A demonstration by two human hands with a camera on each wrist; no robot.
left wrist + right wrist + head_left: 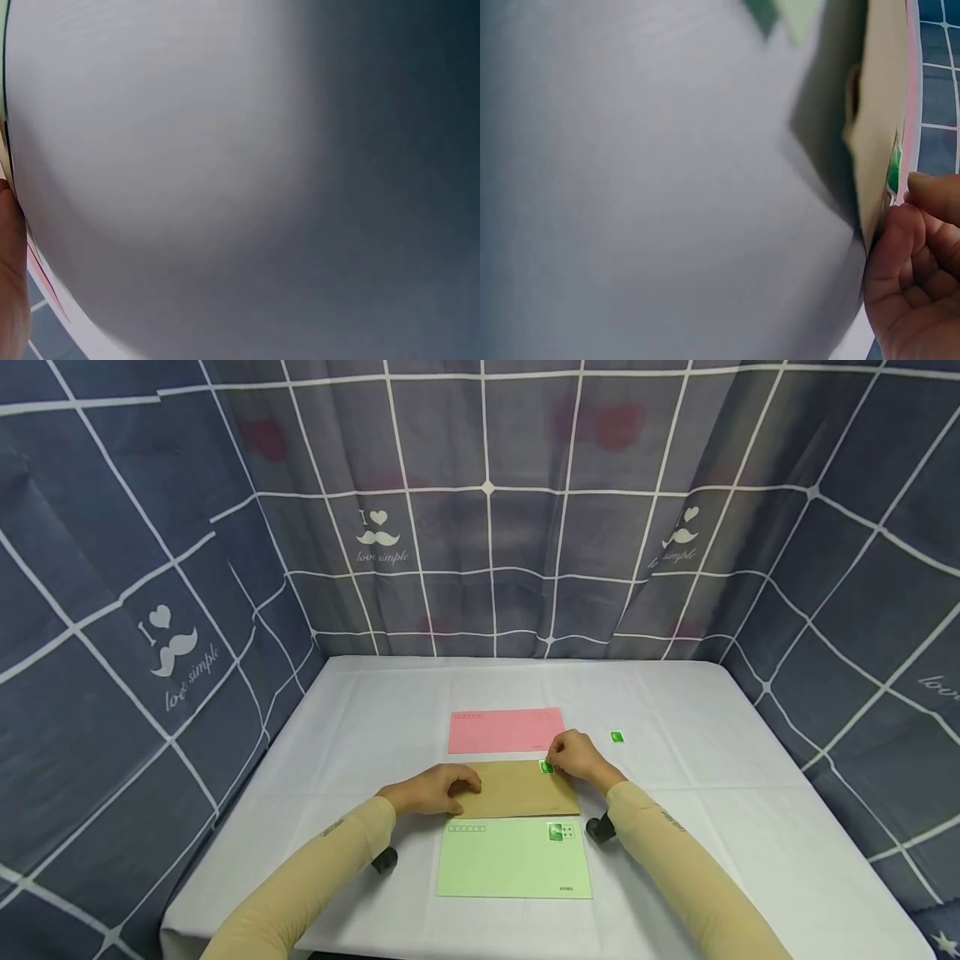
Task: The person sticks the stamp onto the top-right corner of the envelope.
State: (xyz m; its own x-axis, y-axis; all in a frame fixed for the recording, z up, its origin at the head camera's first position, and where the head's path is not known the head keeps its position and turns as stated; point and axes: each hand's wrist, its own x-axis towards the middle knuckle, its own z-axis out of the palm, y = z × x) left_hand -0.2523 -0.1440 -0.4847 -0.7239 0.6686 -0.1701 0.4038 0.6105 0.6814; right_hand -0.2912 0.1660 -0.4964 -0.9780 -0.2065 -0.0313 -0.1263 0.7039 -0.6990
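Observation:
A brown envelope (pixel 510 793) lies between a pink envelope (pixel 487 732) behind it and a light green envelope (pixel 487 864) in front. My left hand (pixel 435 789) rests on the brown envelope's left end, fingers and thumb spread apart on it. At its upper right corner, my right hand (pixel 576 755) pinches a small green stamp (pixel 546 767) by its right edge. The right wrist view shows the stamp (pixel 894 171) at the thumb and index fingertips, over the brown paper. In the left wrist view only part of the left hand (pixel 11 277) appears at the edge.
Another green stamp (pixel 617 737) lies on the white tablecloth (pixel 675 760) to the right of the pink envelope. The light green envelope bears a green stamp (pixel 555 832) at its upper right. Dark checked curtains (pixel 450 535) enclose the table at the back and sides.

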